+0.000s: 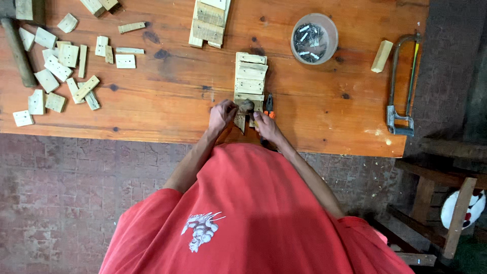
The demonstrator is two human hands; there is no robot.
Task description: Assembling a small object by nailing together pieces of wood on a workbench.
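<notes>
Wooden workbench (167,96), orange-brown, above a brick floor (66,187). Left hand (221,114) closed on the near end of a stack of wood slats (250,76) at the bench's front edge. Right hand (266,127) wrapped around a hammer (247,106), its head touching the slats. Pliers (269,105) just beside. Tub of nails (314,38), hacksaw (403,86), scattered wood blocks (58,68) farther off.

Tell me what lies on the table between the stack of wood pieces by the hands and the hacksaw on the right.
In the head view, between the wood stack and the hacksaw: orange-handled pliers beside the stack, a clear bowl of nails farther back, and one loose wood block.
</notes>
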